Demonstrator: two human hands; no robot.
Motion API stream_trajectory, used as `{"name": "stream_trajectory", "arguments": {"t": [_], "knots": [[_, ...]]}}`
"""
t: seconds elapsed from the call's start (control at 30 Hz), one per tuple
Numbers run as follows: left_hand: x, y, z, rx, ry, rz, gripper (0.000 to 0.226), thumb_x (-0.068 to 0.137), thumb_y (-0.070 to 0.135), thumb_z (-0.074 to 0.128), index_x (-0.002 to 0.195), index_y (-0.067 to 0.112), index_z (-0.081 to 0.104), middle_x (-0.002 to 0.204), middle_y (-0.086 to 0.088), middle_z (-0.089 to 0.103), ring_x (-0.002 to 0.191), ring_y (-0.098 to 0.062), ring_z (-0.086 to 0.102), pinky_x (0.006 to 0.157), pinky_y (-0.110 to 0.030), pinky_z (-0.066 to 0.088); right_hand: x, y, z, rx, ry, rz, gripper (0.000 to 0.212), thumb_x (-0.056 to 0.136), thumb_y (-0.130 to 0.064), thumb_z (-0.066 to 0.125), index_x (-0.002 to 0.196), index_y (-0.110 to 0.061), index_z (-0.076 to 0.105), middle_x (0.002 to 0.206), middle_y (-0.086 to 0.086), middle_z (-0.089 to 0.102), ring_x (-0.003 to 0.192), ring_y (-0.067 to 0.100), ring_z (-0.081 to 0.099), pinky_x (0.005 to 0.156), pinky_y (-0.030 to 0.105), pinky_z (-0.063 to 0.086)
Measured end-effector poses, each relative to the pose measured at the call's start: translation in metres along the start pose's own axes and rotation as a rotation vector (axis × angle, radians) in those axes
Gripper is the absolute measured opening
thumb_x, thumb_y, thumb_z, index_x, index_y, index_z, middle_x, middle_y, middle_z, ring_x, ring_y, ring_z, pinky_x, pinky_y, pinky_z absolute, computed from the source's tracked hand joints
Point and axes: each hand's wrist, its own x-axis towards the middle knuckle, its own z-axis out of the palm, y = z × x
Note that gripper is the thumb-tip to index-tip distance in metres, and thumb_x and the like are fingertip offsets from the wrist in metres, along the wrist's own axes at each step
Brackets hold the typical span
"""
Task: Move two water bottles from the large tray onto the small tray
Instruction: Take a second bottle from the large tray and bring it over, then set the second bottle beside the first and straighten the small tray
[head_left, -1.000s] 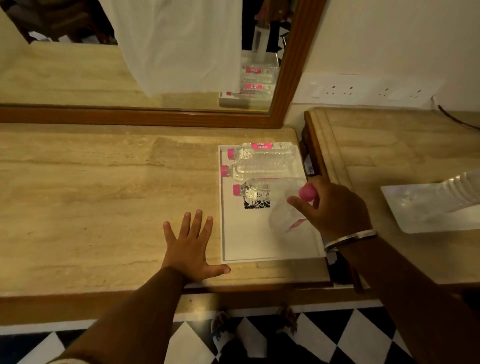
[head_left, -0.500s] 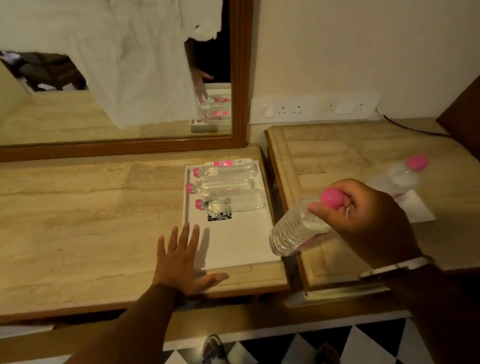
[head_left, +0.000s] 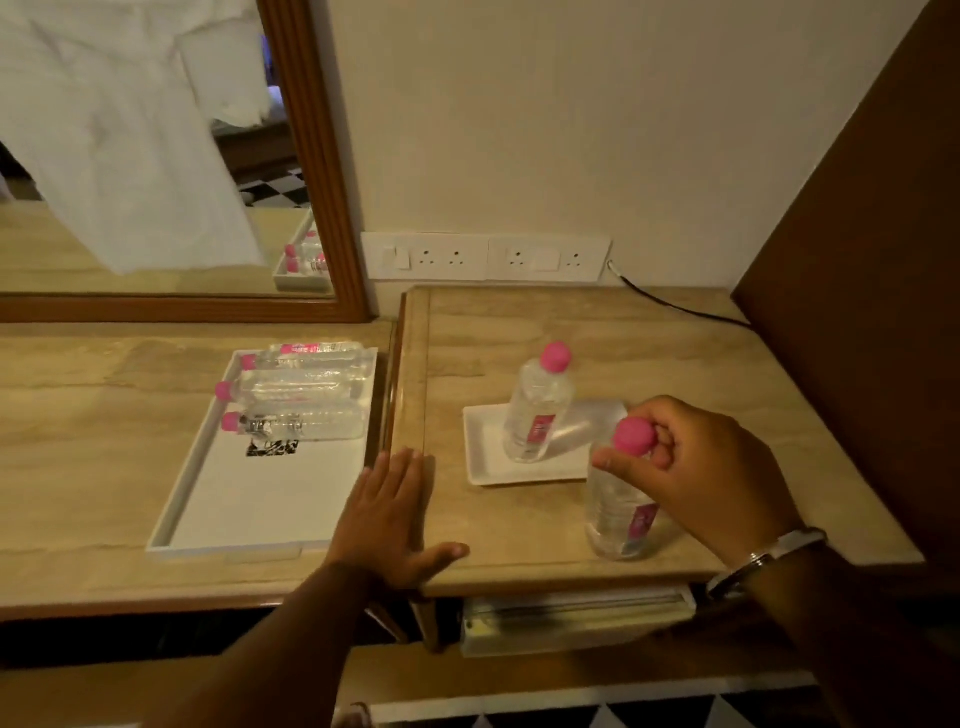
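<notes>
My right hand (head_left: 696, 467) grips the pink cap of a clear water bottle (head_left: 618, 514), held upright just in front of the small white tray (head_left: 485, 457). One pink-capped bottle (head_left: 537, 405) stands upright on that tray. The large white tray (head_left: 176, 499) lies on the left counter with three bottles (head_left: 296, 389) on their sides at its far end. My left hand (head_left: 389, 514) rests flat with fingers spread at the gap between the two counters, beside the large tray's right edge.
A wood-framed mirror (head_left: 311, 156) stands behind the left counter. Wall sockets (head_left: 485, 257) and a black cable (head_left: 675, 306) sit behind the right counter. A dark wooden panel (head_left: 857, 260) bounds the right side. Checkered floor shows below.
My right hand carried the bottle from over the large tray to the right counter and turned it upright. My left hand slid right toward the gap. The view swung right.
</notes>
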Motion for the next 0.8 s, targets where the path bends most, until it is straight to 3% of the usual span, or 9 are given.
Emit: {"name": "stream_trajectory", "arguments": {"t": [0.13,0.4,0.57,0.8], "knots": [[0.012,0.026,-0.004,-0.019,-0.010,-0.022,0.134,0.071,0.104,0.037,0.161,0.011,0.004,0.171,-0.013,0.002,0.152,-0.026,-0.012,0.122,-0.047,-0.002,0.017,0.027,-0.014,0.000,0.024,0.018,0.049,0.062,-0.074,0.053,0.083,-0.030,0.058,0.062,-0.014,0.056,0.056,0.004,0.052,0.046,0.027,0.042],[0.031,0.047,0.014,0.014,-0.056,-0.122,0.143,0.064,0.109,0.030,0.160,0.007,0.002,0.170,-0.021,-0.003,0.155,-0.035,-0.008,0.125,-0.050,0.000,0.055,0.042,-0.005,0.026,0.064,0.043,0.042,0.069,-0.061,0.065,0.089,-0.024,0.059,0.073,-0.007,0.062,0.065,0.013,0.057,0.051,0.026,0.042],[0.035,0.042,0.020,0.004,-0.048,-0.114,0.144,0.063,0.110,0.028,0.161,0.008,0.001,0.169,-0.018,-0.008,0.154,-0.032,-0.014,0.125,-0.051,-0.001,0.084,0.045,0.016,0.012,0.070,0.056,0.036,0.069,-0.062,0.067,0.083,-0.031,0.055,0.067,-0.017,0.054,0.061,0.002,0.050,0.049,0.022,0.033],[0.035,0.046,0.015,0.030,-0.078,-0.128,0.145,0.062,0.110,0.027,0.160,0.009,-0.005,0.167,-0.015,-0.017,0.150,-0.029,-0.024,0.121,-0.046,-0.010,0.103,0.062,0.033,0.104,0.070,0.047,0.044,0.063,-0.069,0.067,0.082,-0.030,0.057,0.064,-0.012,0.054,0.058,0.007,0.052,0.049,0.025,0.039]]}}
